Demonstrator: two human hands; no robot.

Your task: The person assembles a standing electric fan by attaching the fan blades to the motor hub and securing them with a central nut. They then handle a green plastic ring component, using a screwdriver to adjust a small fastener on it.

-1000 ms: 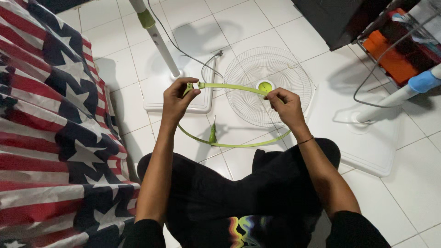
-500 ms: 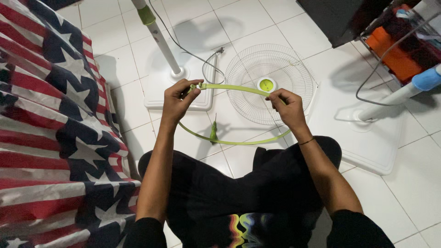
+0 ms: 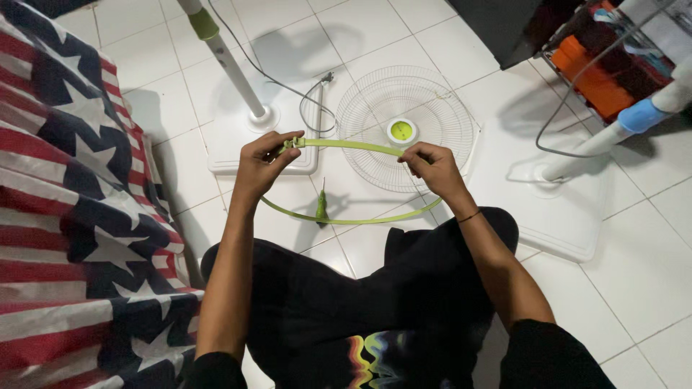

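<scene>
Seated on floor, knees in black. Left hand (image 3: 261,167) pinches the clasp end of the green ring band (image 3: 346,220); right hand (image 3: 430,167) has a closed grip on its upper arc. Band held above floor tiles. Step judged: closing the clasp; next needs the ends aligned. Beyond: white fan grille (image 3: 432,101).

We cannot see how the clasp at the end of the green ring (image 3: 353,184) stands, because the left hand (image 3: 259,169) covers it; the right hand (image 3: 432,169) hides another part. The pole of the near fan stand (image 3: 216,50) is cut off by the top edge, and the shelf (image 3: 613,65) at far right by the corner
</scene>
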